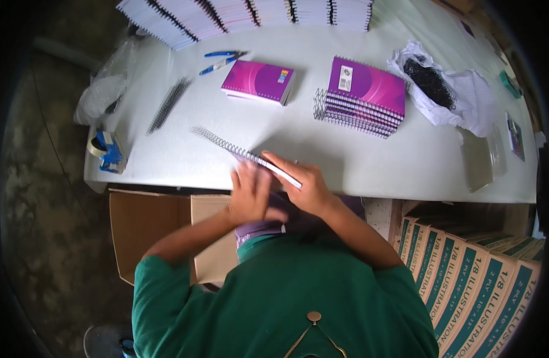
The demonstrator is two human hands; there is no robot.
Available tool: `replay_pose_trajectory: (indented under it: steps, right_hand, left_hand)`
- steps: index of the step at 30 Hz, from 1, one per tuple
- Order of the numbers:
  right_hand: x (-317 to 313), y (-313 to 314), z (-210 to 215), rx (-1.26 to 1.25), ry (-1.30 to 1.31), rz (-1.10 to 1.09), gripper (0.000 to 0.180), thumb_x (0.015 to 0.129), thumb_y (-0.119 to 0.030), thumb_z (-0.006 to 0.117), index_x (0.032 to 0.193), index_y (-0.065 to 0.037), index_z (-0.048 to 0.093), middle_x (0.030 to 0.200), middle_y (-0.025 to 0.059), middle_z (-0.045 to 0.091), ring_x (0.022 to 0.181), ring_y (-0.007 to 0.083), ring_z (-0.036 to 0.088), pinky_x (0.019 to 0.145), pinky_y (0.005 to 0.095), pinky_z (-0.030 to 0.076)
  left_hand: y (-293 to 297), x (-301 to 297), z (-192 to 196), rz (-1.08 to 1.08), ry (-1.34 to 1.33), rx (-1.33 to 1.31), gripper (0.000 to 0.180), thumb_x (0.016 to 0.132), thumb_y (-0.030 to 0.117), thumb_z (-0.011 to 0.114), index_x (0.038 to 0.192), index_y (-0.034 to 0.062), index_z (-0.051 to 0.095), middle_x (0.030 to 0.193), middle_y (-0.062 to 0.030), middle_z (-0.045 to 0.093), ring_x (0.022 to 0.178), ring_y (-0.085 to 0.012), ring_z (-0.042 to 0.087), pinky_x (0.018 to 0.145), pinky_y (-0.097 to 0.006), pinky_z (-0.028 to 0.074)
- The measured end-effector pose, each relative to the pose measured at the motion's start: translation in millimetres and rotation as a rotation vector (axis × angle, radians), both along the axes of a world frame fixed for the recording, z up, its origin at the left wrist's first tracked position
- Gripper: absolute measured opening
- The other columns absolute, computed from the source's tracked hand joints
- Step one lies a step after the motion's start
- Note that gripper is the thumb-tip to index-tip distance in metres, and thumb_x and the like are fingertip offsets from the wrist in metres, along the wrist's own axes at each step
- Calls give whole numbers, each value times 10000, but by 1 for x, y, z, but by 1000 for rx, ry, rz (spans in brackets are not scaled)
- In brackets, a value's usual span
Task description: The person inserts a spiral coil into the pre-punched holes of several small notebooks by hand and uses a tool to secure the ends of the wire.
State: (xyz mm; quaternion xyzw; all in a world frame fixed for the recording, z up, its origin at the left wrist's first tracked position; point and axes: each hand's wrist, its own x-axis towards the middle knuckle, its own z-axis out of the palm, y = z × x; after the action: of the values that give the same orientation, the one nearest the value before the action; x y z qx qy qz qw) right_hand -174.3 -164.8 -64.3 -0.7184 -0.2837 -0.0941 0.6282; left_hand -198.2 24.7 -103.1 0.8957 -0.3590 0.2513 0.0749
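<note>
at the near edge of the white table (370,167), left hand (250,194) fingers blurred, grip unclear; right hand (304,185) fingers closed around a purple notebook (283,173) on its wire coil (223,143), white-labelled purple stack (364,89) beyond.

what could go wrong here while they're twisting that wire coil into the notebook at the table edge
The spiral coil sticks far out to the left of the notebook, so it may bend or snag. Both hands work right at the table edge, so the notebook could slip off toward the open box.

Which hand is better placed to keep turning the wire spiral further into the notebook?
Probably the left hand: it lies over the spiral where it enters the notebook, on the side of its free length. The right hand grips the notebook's edge.
</note>
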Motion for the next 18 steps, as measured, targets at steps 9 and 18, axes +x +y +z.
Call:
replay_pose_trajectory:
  steps: [9, 18]
  right_hand:
    - [3, 3, 5, -50, 25, 66, 622, 787, 37, 567, 1362, -87, 364, 1095, 137, 627, 916, 319, 634, 754, 379, 524]
    - [2, 3, 10, 20, 195, 115, 628, 806, 26, 536, 1378, -97, 307, 1008, 164, 644, 892, 341, 629, 727, 395, 515]
  left_hand:
    - [-7, 8, 0, -56, -36, -192, 1187, 671, 847, 333, 1378, -95, 180, 1351, -403, 226, 1265, -597, 136, 986, -692, 56]
    - [-16, 9, 7, -196, -43, -148, 1145, 720, 810, 348, 1401, -83, 126, 1416, -355, 142, 1316, -545, 80, 1018, -649, 56]
